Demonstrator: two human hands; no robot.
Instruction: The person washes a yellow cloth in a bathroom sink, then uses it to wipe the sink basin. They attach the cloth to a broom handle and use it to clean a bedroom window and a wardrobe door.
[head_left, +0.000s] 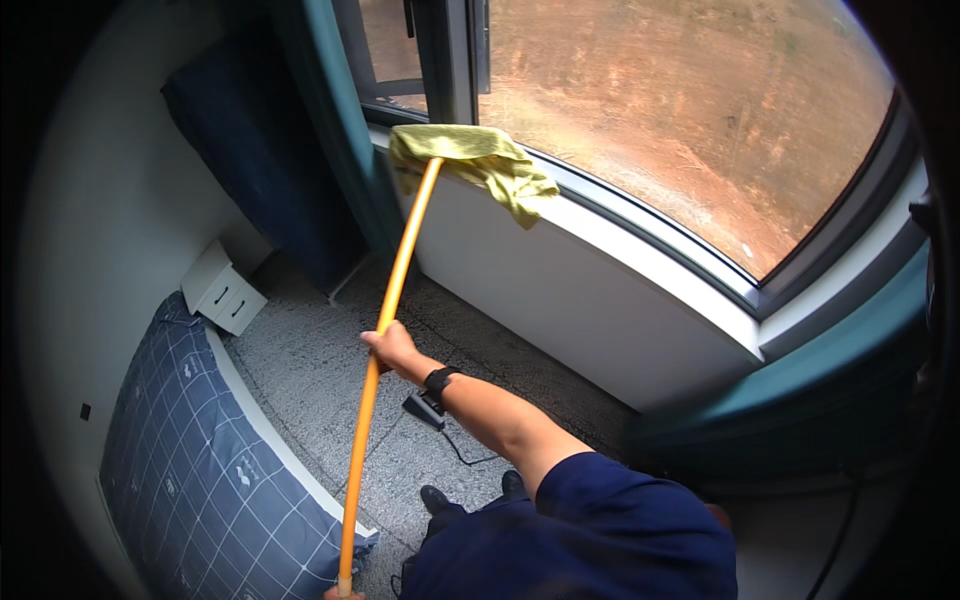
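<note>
A yellow-orange pole (365, 409) slants up from the bottom edge to a yellow-green cloth (450, 142) draped over its far end. This cloth lies on the white window sill (637, 251), with a loose fold hanging over the edge. My right hand (394, 349), below a black wristband, is closed around the middle of the pole. At the bottom edge my left hand (345, 595) holds the pole's near end; most of this hand is cut off by the frame.
A bed with a blue checked cover (202, 457) stands at left, beside a white drawer unit (229, 296). Teal curtains (337, 112) flank the window. A dark object with a cord (424, 411) lies on the grey patterned floor (300, 360), near my shoes.
</note>
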